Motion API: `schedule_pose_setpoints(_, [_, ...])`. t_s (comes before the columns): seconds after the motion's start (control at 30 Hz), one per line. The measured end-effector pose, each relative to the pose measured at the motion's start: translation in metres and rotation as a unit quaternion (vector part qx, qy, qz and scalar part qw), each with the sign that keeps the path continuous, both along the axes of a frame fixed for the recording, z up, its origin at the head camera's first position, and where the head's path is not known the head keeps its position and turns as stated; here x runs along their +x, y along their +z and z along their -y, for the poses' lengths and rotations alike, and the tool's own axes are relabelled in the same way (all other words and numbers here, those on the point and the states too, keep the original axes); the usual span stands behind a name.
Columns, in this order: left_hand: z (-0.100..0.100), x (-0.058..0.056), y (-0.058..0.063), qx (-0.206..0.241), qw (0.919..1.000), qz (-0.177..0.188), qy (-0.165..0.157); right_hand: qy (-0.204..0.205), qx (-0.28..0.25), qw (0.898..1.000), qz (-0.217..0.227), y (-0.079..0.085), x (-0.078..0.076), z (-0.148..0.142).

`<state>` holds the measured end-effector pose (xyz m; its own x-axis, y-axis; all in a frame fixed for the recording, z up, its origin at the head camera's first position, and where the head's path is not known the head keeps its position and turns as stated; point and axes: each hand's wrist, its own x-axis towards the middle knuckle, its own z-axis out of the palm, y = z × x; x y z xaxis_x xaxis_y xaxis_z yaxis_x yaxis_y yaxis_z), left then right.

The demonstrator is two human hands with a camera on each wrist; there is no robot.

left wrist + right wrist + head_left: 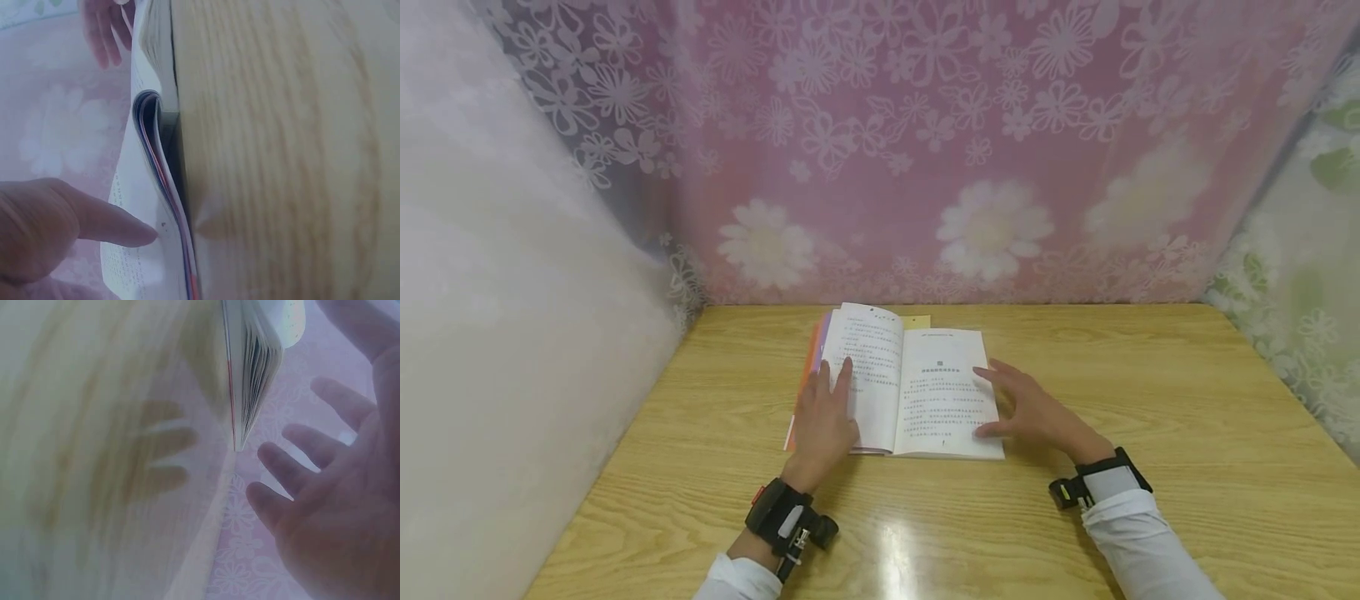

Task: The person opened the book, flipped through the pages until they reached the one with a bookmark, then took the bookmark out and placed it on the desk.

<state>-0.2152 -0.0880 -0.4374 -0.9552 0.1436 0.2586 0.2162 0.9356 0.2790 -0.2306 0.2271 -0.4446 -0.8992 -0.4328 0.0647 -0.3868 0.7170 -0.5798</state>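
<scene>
An open book (940,400) with printed pages lies on the table in the head view. My left hand (824,421) rests on its left page, fingers extended, thumb pointing toward the spine. In the left wrist view that thumb (119,225) lies over the page near the book's lower edge. At the right page's outer edge is my right hand (1037,408), fingers spread and slightly bent, pinching nothing. The right wrist view shows its fingers (281,469) apart from the page block (253,375); whether any fingertip touches paper I cannot tell.
The wood-grain table (700,500) carries the book near its back edge. A yellow piece (917,321) shows behind the book, and orange and purple layers (814,346) show at its left. A pink floral curtain (865,150) hangs behind, with pale sheeting (512,333) at the left.
</scene>
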Motion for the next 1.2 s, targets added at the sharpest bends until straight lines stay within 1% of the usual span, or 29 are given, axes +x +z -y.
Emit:
schedule_pose_setpoints(0.03, [0.001, 0.0, -0.001, 0.002, 0.9999, 0.004, -0.015, 0.003, 0.001, 1.0, 0.004, 0.0, 0.001, 0.0])
schedule_pose_setpoints(0.1, [0.002, -0.002, -0.003, 0.017, 0.9984, 0.025, -0.049, 0.011, 0.005, 1.0, 0.01, -0.001, 0.002, 0.0])
schedule_pose_setpoints(0.17, [0.003, -0.004, -0.005, 0.032, 0.9945, 0.046, -0.089, 0.023, 0.013, 1.0, 0.005, -0.002, 0.002, 0.0])
schedule_pose_setpoints(0.23, [0.005, -0.005, -0.007, 0.037, 0.9889, 0.06, -0.131, 0.035, 0.018, 0.999, 0.0, -0.003, 0.002, -0.001])
schedule_pose_setpoints(0.27, [0.007, -0.006, -0.008, 0.035, 0.9856, 0.068, -0.15, 0.041, 0.022, 0.999, -0.003, -0.003, 0.002, -0.002])
schedule_pose_setpoints(0.33, [0.009, -0.006, -0.01, 0.022, 0.9797, 0.087, -0.179, 0.052, 0.029, 0.998, -0.008, -0.004, 0.002, -0.003])
schedule_pose_setpoints(0.4, [0.01, -0.006, -0.011, 0.007, 0.9752, 0.106, -0.194, 0.06, 0.035, 0.998, -0.007, -0.004, 0.002, -0.003])
schedule_pose_setpoints(0.5, [0.011, -0.003, -0.011, -0.016, 0.9732, 0.123, -0.193, 0.066, 0.042, 0.997, -0.002, -0.003, 0.002, -0.001])
schedule_pose_setpoints(0.73, [0.009, 0.002, -0.006, -0.038, 0.9734, 0.13, -0.185, 0.06, 0.064, 0.996, 0.003, 0.0, 0.002, 0.001])
schedule_pose_setpoints(0.93, [0.008, 0.004, -0.008, -0.076, 0.9742, 0.124, -0.172, 0.071, 0.067, 0.995, 0.007, 0.0, 0.001, 0.004])
schedule_pose_setpoints(1.13, [0.006, 0.006, -0.005, -0.089, 0.9709, 0.13, -0.18, 0.071, 0.079, 0.994, 0.009, -0.004, -0.002, 0.002])
schedule_pose_setpoints(1.2, [0.005, 0.006, -0.003, -0.086, 0.9717, 0.125, -0.181, 0.068, 0.08, 0.994, 0.006, -0.003, -0.004, 0.001])
